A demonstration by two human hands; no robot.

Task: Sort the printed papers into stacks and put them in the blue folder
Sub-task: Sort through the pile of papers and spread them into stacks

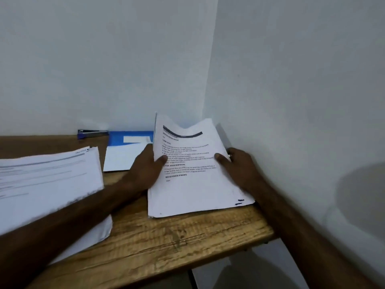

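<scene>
A stack of printed papers (195,188) stands tilted on its lower edge at the right end of the wooden table (166,236), its top bowed. My left hand (145,170) grips its left edge, thumb on the front page. My right hand (237,167) grips its right edge, thumb on the text. The blue folder (129,137) lies flat at the back by the wall, partly behind the stack, with a white sheet (123,158) over its near part. A second, larger pile of printed papers (48,184) lies at the left, partly under my left forearm.
A blue and grey stapler (91,133) lies against the back wall, left of the folder. White walls meet in a corner right behind the held stack. The table's right end stops near the side wall.
</scene>
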